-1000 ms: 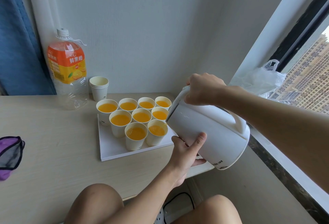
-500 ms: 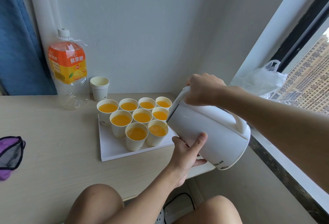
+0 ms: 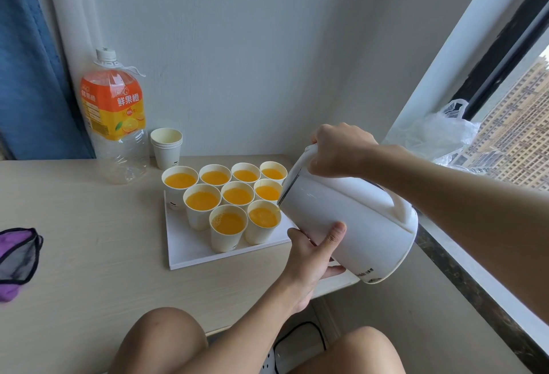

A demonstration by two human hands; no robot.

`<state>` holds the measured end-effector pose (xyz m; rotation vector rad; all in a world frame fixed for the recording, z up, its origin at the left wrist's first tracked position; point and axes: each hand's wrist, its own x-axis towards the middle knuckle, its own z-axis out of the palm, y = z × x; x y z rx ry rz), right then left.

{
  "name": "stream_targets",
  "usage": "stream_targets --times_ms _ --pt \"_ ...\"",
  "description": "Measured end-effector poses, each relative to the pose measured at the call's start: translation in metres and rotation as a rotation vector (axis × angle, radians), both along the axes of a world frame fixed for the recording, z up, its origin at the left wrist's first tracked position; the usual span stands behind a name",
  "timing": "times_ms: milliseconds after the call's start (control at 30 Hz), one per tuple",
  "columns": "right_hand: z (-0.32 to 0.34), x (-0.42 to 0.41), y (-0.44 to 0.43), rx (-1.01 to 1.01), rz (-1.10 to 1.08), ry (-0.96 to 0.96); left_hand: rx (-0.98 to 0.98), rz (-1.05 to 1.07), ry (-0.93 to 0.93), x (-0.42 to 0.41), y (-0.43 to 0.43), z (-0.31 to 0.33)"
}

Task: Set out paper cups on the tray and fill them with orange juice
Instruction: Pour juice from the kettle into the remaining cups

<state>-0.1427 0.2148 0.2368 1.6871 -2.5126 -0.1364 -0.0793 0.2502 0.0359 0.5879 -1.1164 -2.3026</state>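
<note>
**Last cup nearly full, nine set out on the tray**

You had the white kettle tipped well over, its spout right at the rim of the near right cup on the tray. Your right hand was closed around the top of the kettle by the lid end, fingers wrapped over it. Your left hand cupped the kettle's belly from below, thumb pressed flat against the white side and fingers curled underneath.

Nine paper cups stood on the tray in rows of four, three and two, packed close, and every one of them showed orange juice. Eight looked filled to about the same level. The near right one, under the spout, also held plenty of juice and seemed close to level with its neighbours, so I judged the pouring almost finished. Whether a stream was running at that instant was too fine to make out.

The juice bottle stood capped at the back of the table, apparently drained, with a short stack of spare cups just beside it, off the tray. The front of the tray was bare. If nine cups was your count, what remained was topping off that last cup and righting the kettle; if more were wanted, the spares were untouched.
</note>
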Motion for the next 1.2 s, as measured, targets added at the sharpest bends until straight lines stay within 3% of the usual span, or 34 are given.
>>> stream_targets --times_ms 433,700,933,1200 --pt "-0.003 -0.005 0.001 -0.015 -0.019 -0.007 -0.028 0.013 -0.025 0.004 0.001 0.006" --pt "-0.004 -0.026 0.01 -0.135 -0.058 -0.185 -0.23 0.147 -0.179 0.015 -0.012 0.016" --pt "0.002 -0.018 0.002 -0.204 0.082 -0.234 -0.263 0.251 -0.206 0.022 -0.034 0.026" --pt "0.004 -0.008 -0.032 -0.196 0.179 -0.144 -0.175 0.321 -0.161 0.023 -0.056 0.026"
